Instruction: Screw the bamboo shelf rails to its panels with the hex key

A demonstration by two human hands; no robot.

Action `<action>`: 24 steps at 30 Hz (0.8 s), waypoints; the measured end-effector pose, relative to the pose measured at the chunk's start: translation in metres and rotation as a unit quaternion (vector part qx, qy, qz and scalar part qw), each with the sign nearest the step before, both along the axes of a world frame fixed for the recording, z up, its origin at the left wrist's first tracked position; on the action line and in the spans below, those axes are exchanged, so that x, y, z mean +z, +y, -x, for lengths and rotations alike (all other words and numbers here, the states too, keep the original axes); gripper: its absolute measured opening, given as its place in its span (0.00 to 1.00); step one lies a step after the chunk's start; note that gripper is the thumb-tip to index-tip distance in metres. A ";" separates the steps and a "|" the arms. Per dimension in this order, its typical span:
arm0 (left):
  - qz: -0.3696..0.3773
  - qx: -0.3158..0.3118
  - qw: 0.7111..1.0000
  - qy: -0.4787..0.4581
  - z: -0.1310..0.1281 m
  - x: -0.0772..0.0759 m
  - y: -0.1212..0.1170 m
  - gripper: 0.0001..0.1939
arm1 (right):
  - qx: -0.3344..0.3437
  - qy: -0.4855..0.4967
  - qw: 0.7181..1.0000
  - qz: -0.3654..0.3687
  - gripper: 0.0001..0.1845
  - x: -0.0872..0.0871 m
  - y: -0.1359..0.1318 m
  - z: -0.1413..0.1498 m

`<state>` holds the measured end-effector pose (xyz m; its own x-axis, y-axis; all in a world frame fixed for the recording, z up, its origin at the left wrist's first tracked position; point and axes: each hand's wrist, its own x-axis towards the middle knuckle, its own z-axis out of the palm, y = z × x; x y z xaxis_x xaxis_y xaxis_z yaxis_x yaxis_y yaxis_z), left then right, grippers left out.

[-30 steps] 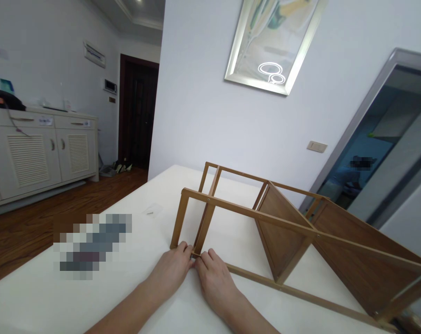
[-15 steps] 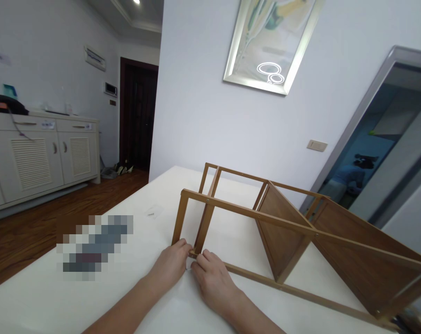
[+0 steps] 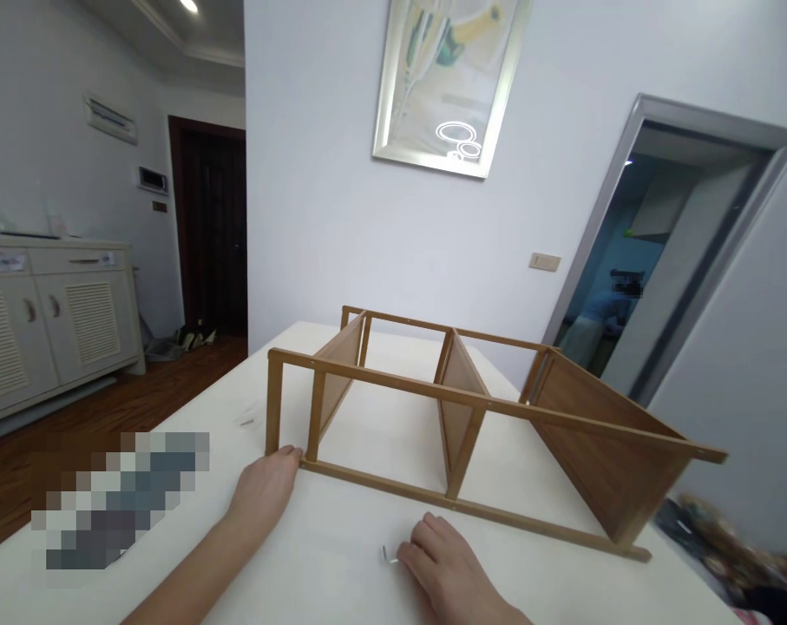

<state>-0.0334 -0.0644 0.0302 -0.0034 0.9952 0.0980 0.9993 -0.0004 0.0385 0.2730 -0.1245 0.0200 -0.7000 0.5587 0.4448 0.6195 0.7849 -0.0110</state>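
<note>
A brown wooden shelf frame (image 3: 471, 404) lies on its side on the white table (image 3: 341, 538), its three panels standing upright between long rails. My left hand (image 3: 266, 486) rests on the table with its fingertips against the frame's near left corner, fingers curled loosely and holding nothing. My right hand (image 3: 442, 560) lies lower right, away from the frame, its fingers bent and touching a small metal hex key (image 3: 388, 555) on the table.
A small clear bag of hardware (image 3: 246, 418) lies on the table left of the frame. Cluttered items (image 3: 724, 542) sit at the table's right edge. A white cabinet (image 3: 42, 321) stands at the left wall, and an open doorway (image 3: 633, 286) shows a person far behind.
My view has turned right. My right hand left the frame's corner and moved down and right to the hex key. My left hand stays at the corner.
</note>
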 end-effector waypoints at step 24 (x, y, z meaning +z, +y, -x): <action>-0.012 -0.221 0.955 -0.197 -0.207 -0.018 0.016 0.07 | -0.027 0.039 0.999 -0.015 0.13 0.001 0.050 -0.081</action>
<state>0.1735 -0.0483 0.0121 0.3753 0.9052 0.1992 0.8091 -0.4248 0.4061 0.3541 -0.0743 0.0205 -0.6319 0.5806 0.5134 0.6591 0.7511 -0.0382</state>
